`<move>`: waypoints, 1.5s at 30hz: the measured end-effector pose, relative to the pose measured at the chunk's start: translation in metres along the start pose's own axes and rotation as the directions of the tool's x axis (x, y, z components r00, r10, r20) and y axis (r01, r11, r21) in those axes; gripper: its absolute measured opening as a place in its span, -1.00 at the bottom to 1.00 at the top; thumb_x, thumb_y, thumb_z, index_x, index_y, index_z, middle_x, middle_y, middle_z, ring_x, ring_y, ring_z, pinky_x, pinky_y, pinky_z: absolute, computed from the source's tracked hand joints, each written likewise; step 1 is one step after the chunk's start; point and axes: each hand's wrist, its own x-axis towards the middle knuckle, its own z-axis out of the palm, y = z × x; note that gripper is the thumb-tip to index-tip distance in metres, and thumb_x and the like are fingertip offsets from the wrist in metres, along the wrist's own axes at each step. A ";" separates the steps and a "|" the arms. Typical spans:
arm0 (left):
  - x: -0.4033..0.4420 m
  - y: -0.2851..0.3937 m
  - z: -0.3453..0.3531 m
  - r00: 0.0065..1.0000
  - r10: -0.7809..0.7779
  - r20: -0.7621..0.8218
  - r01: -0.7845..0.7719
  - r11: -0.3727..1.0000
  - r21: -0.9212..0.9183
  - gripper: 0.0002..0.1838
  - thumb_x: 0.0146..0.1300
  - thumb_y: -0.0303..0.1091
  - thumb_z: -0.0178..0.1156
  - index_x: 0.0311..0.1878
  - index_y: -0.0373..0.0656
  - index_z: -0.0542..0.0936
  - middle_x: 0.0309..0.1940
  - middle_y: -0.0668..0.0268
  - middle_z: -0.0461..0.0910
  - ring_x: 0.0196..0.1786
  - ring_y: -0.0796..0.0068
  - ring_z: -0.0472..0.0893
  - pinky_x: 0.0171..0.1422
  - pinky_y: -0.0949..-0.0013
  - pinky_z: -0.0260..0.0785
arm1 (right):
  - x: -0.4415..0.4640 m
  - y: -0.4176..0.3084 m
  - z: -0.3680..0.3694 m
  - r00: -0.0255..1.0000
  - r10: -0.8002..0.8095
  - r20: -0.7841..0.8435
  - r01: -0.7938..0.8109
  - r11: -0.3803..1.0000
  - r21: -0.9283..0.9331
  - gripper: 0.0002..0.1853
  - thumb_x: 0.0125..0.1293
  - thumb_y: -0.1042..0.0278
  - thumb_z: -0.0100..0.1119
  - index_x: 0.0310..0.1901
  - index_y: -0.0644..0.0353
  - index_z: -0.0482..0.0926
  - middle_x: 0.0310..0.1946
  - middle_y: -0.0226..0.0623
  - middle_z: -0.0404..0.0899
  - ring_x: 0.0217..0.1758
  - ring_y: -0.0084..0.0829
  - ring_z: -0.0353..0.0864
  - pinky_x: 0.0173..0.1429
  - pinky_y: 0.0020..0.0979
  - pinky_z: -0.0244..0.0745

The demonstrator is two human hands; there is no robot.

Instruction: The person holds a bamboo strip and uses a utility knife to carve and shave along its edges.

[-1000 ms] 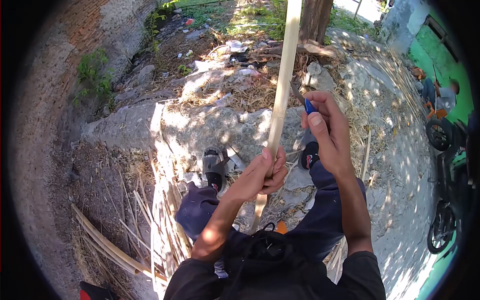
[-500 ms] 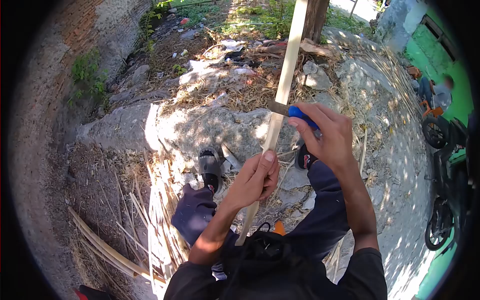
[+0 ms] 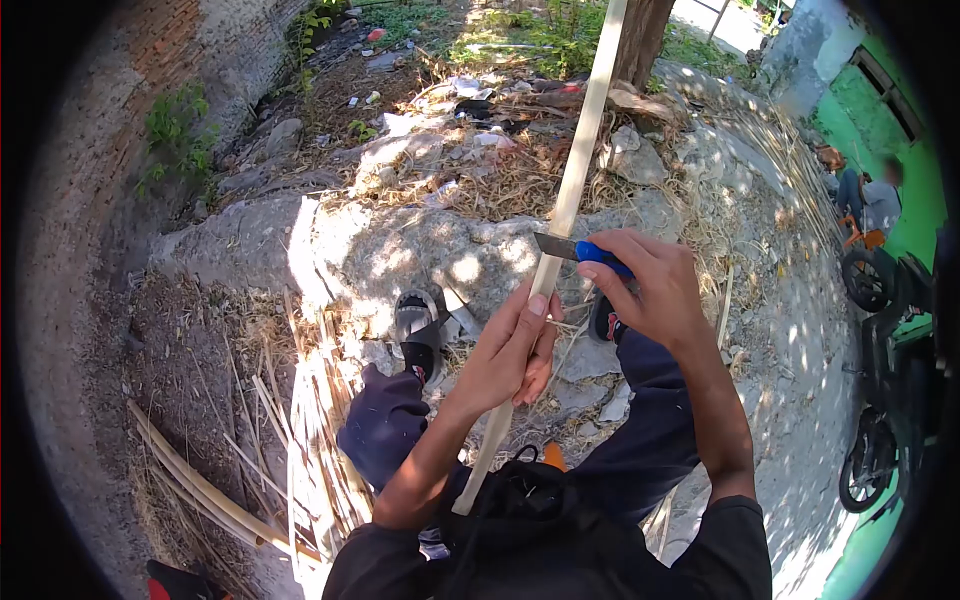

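Observation:
A long pale strip [image 3: 577,175], which looks like split bamboo, slants from my lap up past the top of the view. My left hand [image 3: 510,350] is closed round its lower part, thumb along the upper face. In my right hand [image 3: 650,285] is a utility knife [image 3: 605,257] with a blue handle, gripped between thumb and fingers. Its grey blade lies across the strip, just above my left hand. The strip's lower end [image 3: 465,505] rests by my dark clothing.
Many cut strips [image 3: 318,440] lie at the left, with thicker curved poles [image 3: 190,480] beyond. A stone ledge [image 3: 420,240] runs in front of my feet, with a tree trunk [image 3: 640,45] behind. At the right are a person [image 3: 880,205] and a motorcycle [image 3: 880,370].
The strip's lower end has shifted down and left toward my lap. The knife blade sits slightly lower in view and shows more of its flat side. Both hands keep their hold.

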 end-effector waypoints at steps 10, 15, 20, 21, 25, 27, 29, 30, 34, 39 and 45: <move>0.002 -0.011 -0.002 0.994 0.085 -0.068 -0.080 0.994 0.075 -0.60 0.81 -0.03 -0.24 -0.07 -0.15 0.38 -0.71 0.47 0.21 -0.81 0.61 0.20 -0.70 0.49 0.11 | 0.002 -0.002 0.008 0.999 -0.018 0.032 0.020 0.997 -0.075 -0.67 0.34 0.16 0.54 -0.01 0.19 0.77 -0.26 -0.22 0.80 -0.36 -0.20 0.82 -0.30 -0.28 0.67; 0.003 -0.004 0.001 0.995 0.051 -0.082 -0.047 0.998 0.051 -0.60 0.81 -0.04 -0.23 -0.09 -0.14 0.39 -0.70 0.47 0.20 -0.82 0.62 0.18 -0.72 0.49 0.07 | 0.003 -0.005 0.008 0.999 0.019 0.026 -0.015 0.990 -0.137 -0.67 0.34 0.13 0.54 -0.02 0.18 0.78 -0.28 -0.26 0.80 -0.37 -0.21 0.81 -0.31 -0.28 0.66; 0.005 -0.004 0.000 0.995 0.043 -0.094 -0.041 0.999 0.020 -0.60 0.81 -0.03 -0.22 -0.10 -0.13 0.38 -0.70 0.48 0.20 -0.82 0.62 0.17 -0.72 0.49 0.06 | 0.007 -0.002 0.016 0.999 0.028 -0.015 -0.030 0.988 -0.154 -0.69 0.39 0.14 0.50 -0.01 0.17 0.78 -0.30 -0.24 0.79 -0.35 -0.16 0.81 -0.27 -0.26 0.65; 0.004 -0.005 -0.001 0.995 0.038 -0.096 -0.036 0.999 0.025 -0.60 0.81 -0.03 -0.22 -0.11 -0.12 0.38 -0.70 0.48 0.20 -0.82 0.62 0.17 -0.72 0.50 0.06 | 0.011 0.003 0.015 1.000 0.027 -0.015 -0.029 0.987 -0.155 -0.69 0.39 0.14 0.50 -0.01 0.17 0.78 -0.30 -0.24 0.79 -0.35 -0.16 0.81 -0.27 -0.26 0.65; -0.005 -0.009 0.001 0.999 0.039 -0.013 -0.038 0.996 0.086 -0.59 0.81 -0.06 -0.20 -0.15 -0.14 0.40 -0.70 0.47 0.25 -0.80 0.65 0.26 -0.71 0.48 0.14 | 0.033 0.045 -0.035 0.874 0.345 -0.342 -0.417 0.894 -0.164 -0.62 0.60 0.02 0.28 0.06 0.20 0.77 -0.47 -0.18 0.67 -0.53 -0.35 0.61 -0.38 -0.26 0.44; 0.001 -0.009 -0.005 0.998 0.017 -0.068 -0.016 1.000 0.016 -0.59 0.79 -0.03 -0.18 -0.14 -0.13 0.40 -0.69 0.47 0.25 -0.78 0.63 0.26 -0.69 0.49 0.17 | 0.027 0.048 -0.041 0.837 0.430 -0.338 -0.437 0.897 0.059 -0.63 0.62 0.05 0.25 -0.01 0.26 0.74 -0.54 -0.25 0.55 -0.48 -0.51 0.48 -0.35 -0.35 0.33; 0.004 -0.008 -0.012 0.991 -0.036 -0.131 0.030 0.998 -0.047 -0.59 0.78 0.00 -0.16 -0.14 -0.11 0.40 -0.67 0.47 0.25 -0.76 0.62 0.27 -0.66 0.50 0.19 | 0.014 0.043 -0.026 0.831 0.493 -0.259 -0.449 0.868 0.212 -0.63 0.63 0.06 0.24 -0.02 0.28 0.72 -0.53 -0.27 0.52 -0.45 -0.54 0.46 -0.33 -0.37 0.32; 0.008 -0.006 -0.017 0.985 -0.045 -0.165 0.027 0.994 -0.105 -0.59 0.77 0.00 -0.15 -0.12 -0.12 0.42 -0.66 0.46 0.28 -0.74 0.62 0.28 -0.63 0.50 0.20 | 0.009 0.037 -0.013 0.886 0.432 -0.165 -0.400 0.895 0.197 -0.64 0.62 0.07 0.25 -0.02 0.28 0.70 -0.49 -0.24 0.57 -0.45 -0.48 0.52 -0.31 -0.35 0.36; 0.013 -0.014 -0.032 0.987 0.006 -0.159 -0.029 0.990 -0.139 -0.61 0.76 -0.02 -0.14 -0.02 -0.16 0.48 -0.61 0.47 0.32 -0.69 0.64 0.27 -0.59 0.52 0.18 | -0.002 0.011 0.019 0.980 0.150 0.132 -0.169 0.975 0.145 -0.67 0.58 0.08 0.29 0.02 0.24 0.66 -0.31 -0.15 0.71 -0.38 -0.20 0.70 -0.26 -0.25 0.51; 0.019 -0.022 -0.028 0.991 0.021 -0.130 -0.040 0.989 -0.142 -0.47 0.76 0.15 -0.17 0.10 -0.19 0.50 -0.62 0.51 0.28 -0.70 0.68 0.19 -0.60 0.54 0.10 | -0.008 0.015 0.042 0.990 0.023 0.139 -0.039 0.993 0.113 -0.66 0.53 0.06 0.34 0.04 0.20 0.66 -0.21 -0.16 0.77 -0.26 -0.05 0.78 -0.19 -0.16 0.62; 0.021 -0.034 -0.031 0.987 0.144 -0.070 -0.132 0.979 0.154 -0.48 0.72 0.15 -0.02 0.11 -0.21 0.50 -0.62 0.55 0.32 -0.66 0.72 0.31 -0.56 0.53 0.17 | -0.004 0.020 0.041 0.989 0.020 0.143 -0.026 0.999 0.045 -0.65 0.49 0.05 0.37 0.06 0.16 0.66 -0.18 -0.21 0.77 -0.25 -0.07 0.79 -0.23 -0.13 0.64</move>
